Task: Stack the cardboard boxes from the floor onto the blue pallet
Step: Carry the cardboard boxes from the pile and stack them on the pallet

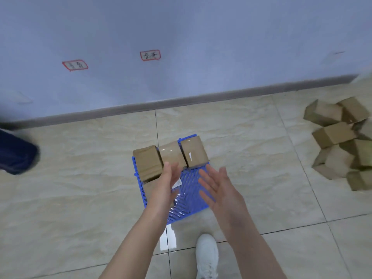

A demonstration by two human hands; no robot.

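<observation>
**Three boxes on the pallet, both grips free above it**

The floor (80,178) is pale glossy tile with dark joints. It meets a bluish-white wall (201,37) along a grey baseboard (201,96).

At the far left edge a dark blue shape (16,154) sits on the floor, too blurred to identify. Two red-framed labels hang on the wall, one to the left (75,65) and one nearer the middle (150,55); their writing is not legible.

The blue pallet (189,190) lies flat on the floor in the middle, with its grid surface showing at the near side. A row of three boxes stands along its far edge: the left box (148,163), the middle box (171,153) and the right box (194,152), touching side by side.

A white shoe (207,254) stands on the tiles just before the pallet. At the far right a loose pile (340,141) of boxes lies on the floor, well apart from the pallet.

The left grip (167,182) hovers over the pallet's near left part, just in front of the left and middle boxes. It is released, with fingers straight and together, and holds nothing. A white tag (177,182) shows beside it. Whether it touches a box, I cannot tell.

The right grip (217,188) hangs over the pallet's right side. It is likewise released, with fingers spread and the palm turned toward the other grip, and it is empty.
</observation>
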